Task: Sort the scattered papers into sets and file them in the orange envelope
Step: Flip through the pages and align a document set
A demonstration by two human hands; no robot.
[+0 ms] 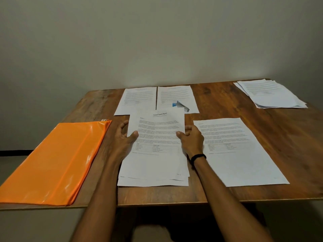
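Centre of the frame: a person's left hand [125, 137] and right hand [190, 138] each pinch a side edge of a stack of papers [153, 165], thumbs on the top page, fingers curled at the sides. The orange envelope [52, 163] lies flat at lower left, near the tabletop's front edge, well apart from the stack.

The stack's lower edges are uneven, so if it is lifted or tapped square with this light side grip, loose pages may slide out or fan apart. A stapler [181, 106] sits just behind the stack's top edge and could be knocked.

The tabletop [218, 95] is dark brown wood. It carries two sheets [138, 100] side by side at the back, a single sheet [241, 154] to the right, and a loose pile [272, 95] at upper right. A plain pale wall [157, 41] fills the upper half
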